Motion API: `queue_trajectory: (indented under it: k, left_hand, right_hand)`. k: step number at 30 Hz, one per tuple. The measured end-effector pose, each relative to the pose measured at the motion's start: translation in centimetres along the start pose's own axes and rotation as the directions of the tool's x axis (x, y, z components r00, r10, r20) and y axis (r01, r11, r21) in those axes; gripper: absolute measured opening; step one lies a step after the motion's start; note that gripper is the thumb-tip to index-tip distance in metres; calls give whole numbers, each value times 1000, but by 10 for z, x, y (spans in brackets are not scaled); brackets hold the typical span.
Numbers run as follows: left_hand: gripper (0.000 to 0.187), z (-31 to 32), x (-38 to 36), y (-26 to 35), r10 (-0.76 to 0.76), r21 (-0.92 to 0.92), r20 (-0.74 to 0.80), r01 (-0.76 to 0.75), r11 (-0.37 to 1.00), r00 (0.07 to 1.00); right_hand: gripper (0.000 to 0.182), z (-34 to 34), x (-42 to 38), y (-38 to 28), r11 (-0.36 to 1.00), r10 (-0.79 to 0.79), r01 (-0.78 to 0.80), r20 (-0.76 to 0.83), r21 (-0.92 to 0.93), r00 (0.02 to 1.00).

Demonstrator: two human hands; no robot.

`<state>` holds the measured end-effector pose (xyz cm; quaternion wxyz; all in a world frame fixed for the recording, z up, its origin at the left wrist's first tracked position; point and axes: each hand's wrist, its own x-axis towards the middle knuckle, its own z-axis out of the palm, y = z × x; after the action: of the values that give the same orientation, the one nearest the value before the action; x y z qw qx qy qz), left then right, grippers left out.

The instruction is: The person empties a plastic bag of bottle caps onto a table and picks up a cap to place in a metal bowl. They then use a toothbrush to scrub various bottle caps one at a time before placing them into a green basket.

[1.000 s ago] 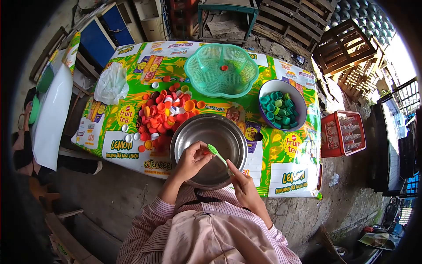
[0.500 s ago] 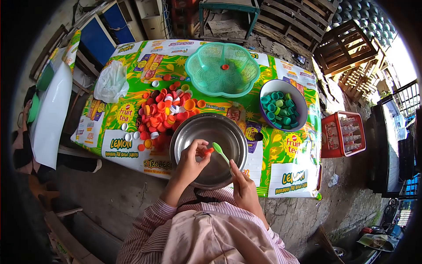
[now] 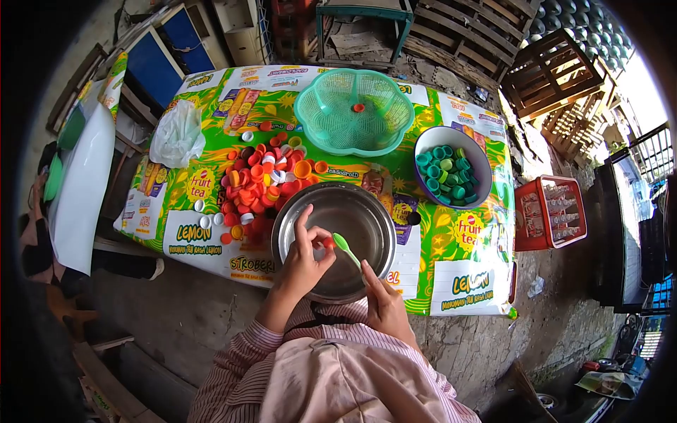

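Pinched between the thumb and fingers of my left hand [image 3: 305, 259] is a small red bottle cap [image 3: 328, 242], with the index finger raised. My right hand [image 3: 384, 299] grips the handle of a green plastic spoon [image 3: 345, 247], its head close beside the cap. Both hands are over a steel bowl [image 3: 384, 211] at the table's near edge. Left of the bowl spreads a pile of mostly red and orange bottle caps [image 3: 257, 183], with some white ones among them.
A green mesh basket [image 3: 317, 127] with one red cap [image 3: 358, 108] stands behind the bowl. To the right is a purple-rimmed bowl [image 3: 486, 169] of green caps [image 3: 446, 173]. A white plastic bag [image 3: 176, 134] lies at left. A red crate [image 3: 539, 218] of bottles stands beyond the table.
My left index finger has lifted and straightened while the cap stays pinched. The spoon and right hand have shifted slightly left, and the spoon head now meets the cap in view.
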<state>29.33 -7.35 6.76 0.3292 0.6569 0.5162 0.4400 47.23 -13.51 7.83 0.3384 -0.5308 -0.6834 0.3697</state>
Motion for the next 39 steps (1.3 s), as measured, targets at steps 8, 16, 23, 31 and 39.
queue_trajectory:
  k: [8, 16, 23, 31, 39]
  left_hand:
    - [80, 4, -2, -6, 65, 52, 1, -65, 997, 998]
    - [81, 8, -2, -2, 2, -109, -32, -5, 994, 999]
    - [82, 5, -1, -3, 3, -37, -15, -3, 999, 1000]
    - [79, 8, -1, 0, -26, -225, -13, 22, 974, 1000]
    - [25, 2, 0, 2, -251, -570, 133, 281, 772, 959]
  right_hand:
    - [53, 5, -5, 2, 1000, 16, -16, 15, -15, 1000]
    - [53, 5, -3, 4, 999, 19, -20, -27, -27, 999]
    - [52, 6, -2, 7, 997, 66, -68, -75, -27, 995]
    - [53, 6, -2, 13, 996, 70, -76, -108, -53, 992]
    - [53, 2, 1, 13, 997, 37, -46, -152, -55, 988]
